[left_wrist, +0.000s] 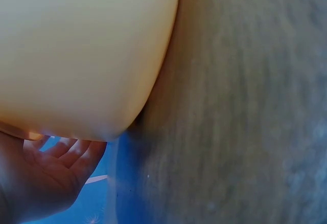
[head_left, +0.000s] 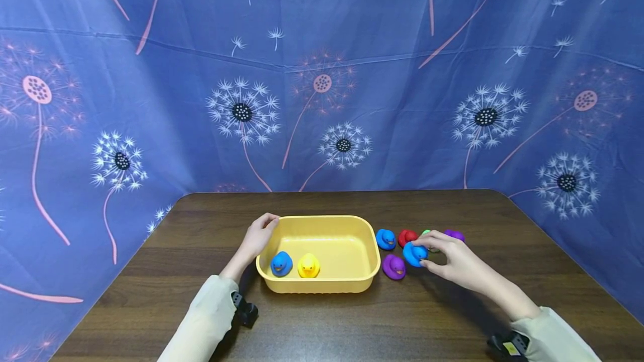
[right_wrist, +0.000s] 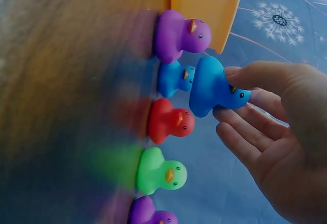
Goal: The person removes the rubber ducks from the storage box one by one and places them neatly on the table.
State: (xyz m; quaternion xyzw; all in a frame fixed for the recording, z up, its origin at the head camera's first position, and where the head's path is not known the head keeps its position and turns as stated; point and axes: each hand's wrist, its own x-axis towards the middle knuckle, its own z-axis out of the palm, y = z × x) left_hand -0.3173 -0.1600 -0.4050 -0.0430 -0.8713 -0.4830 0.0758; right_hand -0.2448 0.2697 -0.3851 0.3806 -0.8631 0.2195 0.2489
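Between its thumb and fingers my right hand [head_left: 455, 258] pinches a blue rubber duck [right_wrist: 209, 88], lifted off the table among the other ducks. At the left end of the yellow bin [head_left: 327, 285], my left hand [head_left: 259, 236] rests on the rim near the back corner; in the left wrist view its fingers [left_wrist: 87, 157] lie against the bin's side. Inside the bin sit another blue duck [head_left: 281, 264] and a yellow duck [head_left: 308, 266], side by side at the front left.
Right of the bin stand a second blue duck [right_wrist: 174, 79], a purple duck [right_wrist: 184, 36], a red duck [right_wrist: 168, 121], a green duck [right_wrist: 159, 172] and another purple duck [right_wrist: 148, 214]. The wooden table [head_left: 312, 328] ends at a blue dandelion-print cloth [head_left: 402, 88].
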